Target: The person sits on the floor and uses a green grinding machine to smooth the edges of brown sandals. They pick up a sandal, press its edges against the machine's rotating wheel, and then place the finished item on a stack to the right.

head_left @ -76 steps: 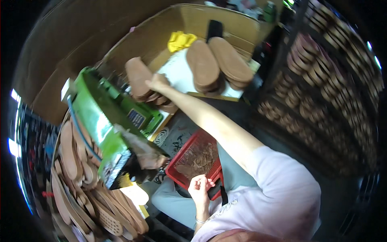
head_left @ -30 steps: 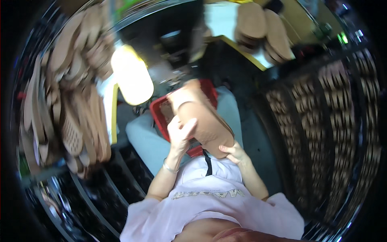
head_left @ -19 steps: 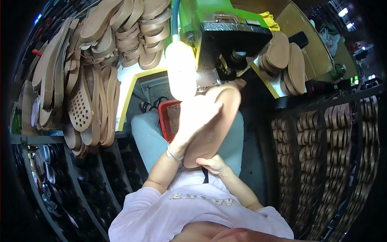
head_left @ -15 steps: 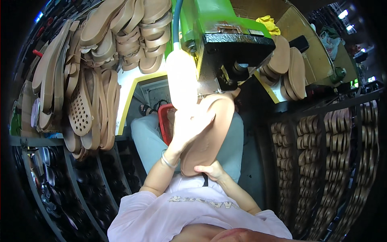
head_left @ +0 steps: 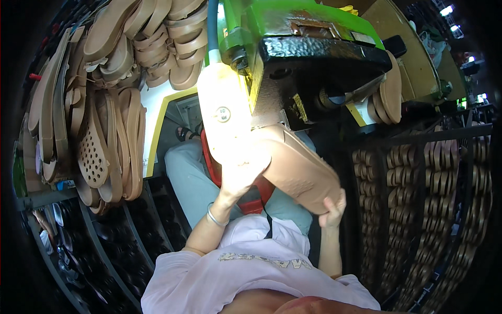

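A tan foam slipper [head_left: 303, 172] is held slantwise over my lap, one end close under the black head [head_left: 319, 63] of a green machine. My right hand [head_left: 333, 210] grips its end nearer me, thumb on the upper-facing surface and fingers beneath. At the other end, my left hand [head_left: 244, 170] is closed at the slipper's left edge; glare from a bright white lamp [head_left: 225, 104] washes out part of its fingers. The machine's working part near the slipper's far end is mostly hidden in shadow.
Tan slippers [head_left: 110, 141] are piled on the yellow-edged table at left, with several more [head_left: 389, 94] at right by a cardboard box [head_left: 418, 63]. A red container [head_left: 256, 199] sits between my legs. Racks of footwear [head_left: 408, 209] stand on both sides.
The slipper has swung so its near end points rightward, my right hand moving right and up with it. My left hand has slid to its left edge. The whole view has shifted slightly.
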A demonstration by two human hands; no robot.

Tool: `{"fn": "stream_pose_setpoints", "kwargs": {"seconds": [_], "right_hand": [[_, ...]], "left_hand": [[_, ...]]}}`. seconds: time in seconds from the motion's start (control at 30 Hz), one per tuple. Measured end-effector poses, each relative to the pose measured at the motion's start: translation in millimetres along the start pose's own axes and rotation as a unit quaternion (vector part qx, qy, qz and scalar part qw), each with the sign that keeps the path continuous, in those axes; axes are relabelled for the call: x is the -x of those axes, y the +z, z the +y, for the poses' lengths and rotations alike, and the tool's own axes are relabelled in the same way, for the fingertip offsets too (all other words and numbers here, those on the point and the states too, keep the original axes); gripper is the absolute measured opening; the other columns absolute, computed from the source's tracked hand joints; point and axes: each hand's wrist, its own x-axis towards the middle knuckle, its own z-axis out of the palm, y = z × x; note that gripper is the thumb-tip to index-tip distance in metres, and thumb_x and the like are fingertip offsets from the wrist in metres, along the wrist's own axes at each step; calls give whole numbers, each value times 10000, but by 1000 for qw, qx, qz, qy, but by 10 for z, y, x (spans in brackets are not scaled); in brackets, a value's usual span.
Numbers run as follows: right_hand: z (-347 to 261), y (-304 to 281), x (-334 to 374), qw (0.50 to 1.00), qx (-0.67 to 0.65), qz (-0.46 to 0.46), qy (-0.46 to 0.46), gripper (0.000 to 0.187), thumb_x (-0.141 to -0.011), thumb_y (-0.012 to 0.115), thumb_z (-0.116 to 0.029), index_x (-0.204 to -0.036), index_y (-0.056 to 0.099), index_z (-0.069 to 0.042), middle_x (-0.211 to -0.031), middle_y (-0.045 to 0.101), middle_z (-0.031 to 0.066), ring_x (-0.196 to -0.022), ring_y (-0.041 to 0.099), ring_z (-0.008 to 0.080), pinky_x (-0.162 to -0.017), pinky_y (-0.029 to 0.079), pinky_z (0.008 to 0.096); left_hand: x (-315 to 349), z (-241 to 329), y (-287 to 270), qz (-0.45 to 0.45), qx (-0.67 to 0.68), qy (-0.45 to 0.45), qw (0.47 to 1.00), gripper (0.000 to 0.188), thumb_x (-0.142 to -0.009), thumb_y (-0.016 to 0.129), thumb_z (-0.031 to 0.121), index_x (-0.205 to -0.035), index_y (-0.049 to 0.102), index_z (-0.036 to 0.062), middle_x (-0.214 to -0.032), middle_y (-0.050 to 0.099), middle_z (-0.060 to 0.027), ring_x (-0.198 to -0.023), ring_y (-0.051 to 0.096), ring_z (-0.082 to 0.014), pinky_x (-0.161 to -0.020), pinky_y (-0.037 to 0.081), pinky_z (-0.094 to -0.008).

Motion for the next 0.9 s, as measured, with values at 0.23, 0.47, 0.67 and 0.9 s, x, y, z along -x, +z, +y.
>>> {"fn": "stream_pose_setpoints", "kwargs": {"seconds": [0.23,0.47,0.67,0.9], "right_hand": [[-491,269,-830,994,-3,32,-108,374,-850,635,-64,-1177,467,6,-1128,552,113,-1064,543,211,-964,423,344],[-778,599,-1434,996,10,-87,-15,343,-855,636,-51,-1161,486,-9,-1053,595,91,-1012,576,182,-927,445,314],[-734,971,-1470,991,-6,-130,11,313,-815,672,-22,-1073,495,-30,-1040,605,89,-973,588,160,-876,473,300],[-578,1309,-1283,985,27,-172,23,445,-789,687,-21,-1189,492,-20,-1083,592,81,-989,574,154,-902,447,293]], "left_hand": [[-78,79,9,-38,-114,47,992,343,-793,662,-10,-1126,596,-55,-1034,623,-76,-951,588,-120,-846,470,-256],[-4,97,-103,9,-99,93,991,298,-788,684,-8,-1074,610,-45,-984,632,-76,-909,608,-146,-836,484,-278],[170,342,-279,66,-87,81,991,345,-789,692,18,-1105,583,-68,-985,655,-98,-892,623,-139,-800,502,-267],[463,277,-697,123,-10,27,992,357,-814,675,52,-1132,569,-73,-1010,649,-96,-923,611,-130,-825,484,-255]]}}
